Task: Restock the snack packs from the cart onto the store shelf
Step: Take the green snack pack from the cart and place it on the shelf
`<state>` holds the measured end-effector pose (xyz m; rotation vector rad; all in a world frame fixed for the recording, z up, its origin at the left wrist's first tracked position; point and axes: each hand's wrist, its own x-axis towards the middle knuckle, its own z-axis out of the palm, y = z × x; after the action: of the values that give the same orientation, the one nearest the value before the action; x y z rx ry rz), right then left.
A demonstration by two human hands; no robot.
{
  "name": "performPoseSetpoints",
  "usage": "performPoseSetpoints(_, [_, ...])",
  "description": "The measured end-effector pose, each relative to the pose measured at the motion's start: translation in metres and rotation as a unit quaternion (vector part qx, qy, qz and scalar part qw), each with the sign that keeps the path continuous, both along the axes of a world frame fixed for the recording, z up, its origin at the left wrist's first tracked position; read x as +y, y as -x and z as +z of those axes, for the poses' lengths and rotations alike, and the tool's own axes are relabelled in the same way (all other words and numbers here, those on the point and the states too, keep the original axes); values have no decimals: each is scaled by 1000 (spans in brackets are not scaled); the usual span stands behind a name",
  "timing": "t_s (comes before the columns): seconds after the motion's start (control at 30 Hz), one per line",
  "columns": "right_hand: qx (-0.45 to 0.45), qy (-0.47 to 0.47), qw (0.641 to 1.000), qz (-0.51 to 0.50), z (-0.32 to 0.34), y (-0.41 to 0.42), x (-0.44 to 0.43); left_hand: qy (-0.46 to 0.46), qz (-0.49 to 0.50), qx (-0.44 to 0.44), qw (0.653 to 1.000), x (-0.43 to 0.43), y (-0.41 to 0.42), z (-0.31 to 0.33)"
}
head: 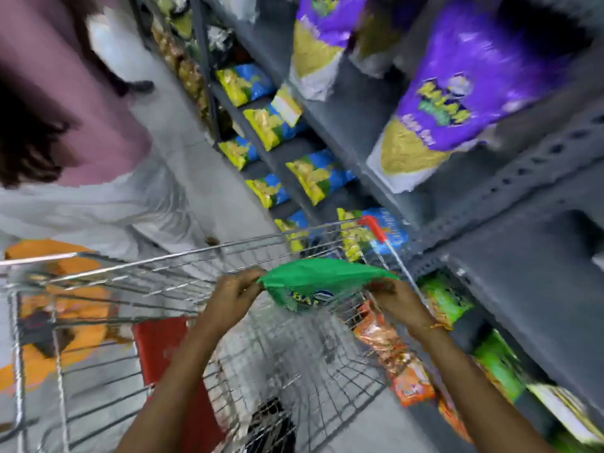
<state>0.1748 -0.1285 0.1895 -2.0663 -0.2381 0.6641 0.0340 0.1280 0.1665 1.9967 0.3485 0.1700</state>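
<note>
Taking the cart point(183, 289) as the landmark: beyond its far left corner another person in a pink top point(65, 103) stands in the aisle. The wire basket itself looks nearly bare through the motion blur, though orange packs point(397, 358) lie along its right side; whether they rest inside the cart or just past it, I cannot tell.

Above the cart's middle, the left hand point(233, 291) pinches the left edge of a green snack pack point(322, 281), and the right hand point(397, 300) grips the pack's right end, so it hangs between both hands, clear of the wire.

Right of the cart stands the store shelf point(510, 243). Its upper levels already carry purple packs point(464, 89) and blue-and-yellow packs point(313, 178), and green packs point(446, 297) sit on the level nearest the cart. The restocking seems well along: this pack is lifted but not yet shelved, with the orange ones perhaps to follow.
</note>
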Motion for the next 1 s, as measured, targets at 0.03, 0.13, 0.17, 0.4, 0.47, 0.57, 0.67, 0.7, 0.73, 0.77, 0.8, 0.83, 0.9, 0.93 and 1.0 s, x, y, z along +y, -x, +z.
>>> performPoseSetpoints(0.03, [-21,-15,1000,-12,17,3,-19,-1,-16,-24,1000,-16,-12,20])
performPoseSetpoints(0.13, [-90,-82,988,-93,77,23,-83,0,-44,-105,994,-77,-39,72])
performPoseSetpoints(0.17, [-124,-104,979,-126,90,30,-108,3,-60,-125,990,-101,-45,89])
performPoseSetpoints(0.4, [-315,-128,903,-263,159,94,-277,32,-170,-213,961,-280,-50,170])
performPoseSetpoints(0.47, [-342,-123,883,-298,171,120,-316,27,-193,-228,954,-324,-43,184])
performPoseSetpoints(0.57, [-369,-123,856,-341,189,161,-360,1,-214,-258,942,-380,-29,199])
performPoseSetpoints(0.67, [-390,-101,829,-387,195,188,-395,-10,-241,-257,936,-422,-16,204])
performPoseSetpoints(0.7, [-393,-95,826,-392,194,192,-401,-11,-241,-254,937,-429,-15,206])
performPoseSetpoints(0.73, [-395,-92,822,-400,191,196,-410,-12,-244,-256,935,-437,-12,208])
performPoseSetpoints(0.77, [-394,-88,816,-414,191,204,-419,-9,-253,-257,933,-447,-8,210])
performPoseSetpoints(0.8, [-393,-89,811,-425,190,208,-427,-2,-262,-256,931,-455,-6,211])
performPoseSetpoints(0.83, [-398,-96,806,-428,192,214,-432,5,-270,-256,928,-462,-2,214])
performPoseSetpoints(0.9, [-408,-100,798,-432,194,223,-440,5,-279,-262,924,-471,2,218])
performPoseSetpoints(0.93, [-409,-97,797,-434,192,224,-443,2,-280,-264,923,-474,2,218])
performPoseSetpoints(1.0, [-408,-94,798,-434,190,225,-448,1,-285,-260,923,-478,-1,214])
